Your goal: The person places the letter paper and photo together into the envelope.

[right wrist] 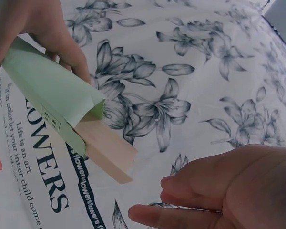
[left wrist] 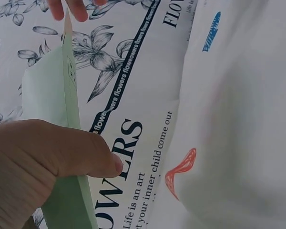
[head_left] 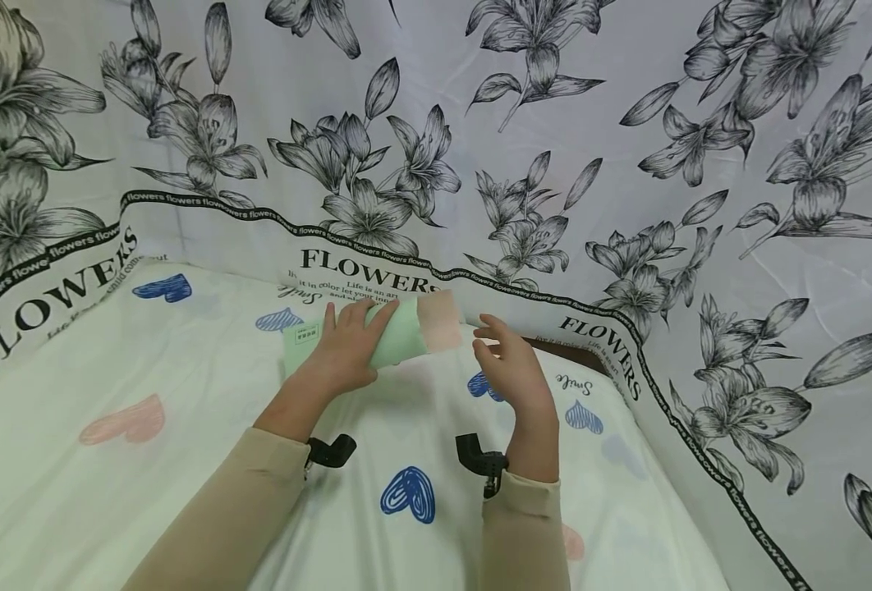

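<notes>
My left hand (head_left: 341,351) grips a pale green paper carton (head_left: 401,335) from above, its thumb along the near side in the left wrist view. A small printed frame shows on the carton. Out of the carton's right end sticks a pale pinkish-beige flap or inner piece (right wrist: 107,150), with a folded edge in the right wrist view. My right hand (head_left: 513,361) hovers just right of that piece, apart from it, fingers loosely bent and holding nothing. What lies inside the carton is hidden.
Beneath the hands spreads a white cloth (head_left: 244,492) printed with blue and pink hearts. Behind it rises a white curtain (head_left: 539,139) with black flower drawings and lettering. A brown edge (head_left: 569,353) shows behind the right hand. Each wrist bears a black camera mount (head_left: 332,451).
</notes>
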{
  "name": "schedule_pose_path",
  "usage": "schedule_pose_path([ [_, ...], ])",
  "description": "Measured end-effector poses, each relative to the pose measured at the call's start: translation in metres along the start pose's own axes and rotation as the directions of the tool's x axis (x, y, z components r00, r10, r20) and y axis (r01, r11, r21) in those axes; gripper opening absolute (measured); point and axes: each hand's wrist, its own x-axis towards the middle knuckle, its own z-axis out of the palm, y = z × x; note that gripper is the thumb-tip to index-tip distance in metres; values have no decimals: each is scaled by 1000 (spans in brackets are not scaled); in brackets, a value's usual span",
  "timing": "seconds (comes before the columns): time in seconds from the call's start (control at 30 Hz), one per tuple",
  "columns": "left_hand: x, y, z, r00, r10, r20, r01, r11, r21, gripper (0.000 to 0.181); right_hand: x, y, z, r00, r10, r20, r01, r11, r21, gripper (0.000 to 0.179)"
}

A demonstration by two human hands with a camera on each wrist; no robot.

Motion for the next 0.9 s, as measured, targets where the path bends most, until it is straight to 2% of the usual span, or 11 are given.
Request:
schedule_pose_path([
  [0.27, 2, 2, 0, 1000, 23, 3, -23, 1000, -8, 113, 1, -4, 5, 992, -54, 118, 50, 998, 31, 57],
  [0.4, 2, 2, -1, 1000, 25, -6, -25, 1000, -16, 113, 3, -6, 5, 998, -23, 59, 21, 999, 31, 59],
  [0.47, 2, 4, -2, 999, 48, -16, -48, 999, -25, 114, 5, -5, 5, 1000, -4, 12, 3, 996, 90, 58],
  [0.63, 3, 10, -1, 991, 129, -24, -130, 991, -39, 116, 12, -1, 7, 997, 58, -54, -37, 941, 337, 48],
  [0.8, 2, 12, 2, 991, 133, 7, -133, 990, -45, 118, 13, 6, 2, 978, 167, -123, -102, 905, 412, 35],
  [0.9, 1, 12, 3, 992, 125, 11, -124, 991, -46, 118, 14, 11, 0, 970, 210, -120, -127, 864, 487, 33],
])
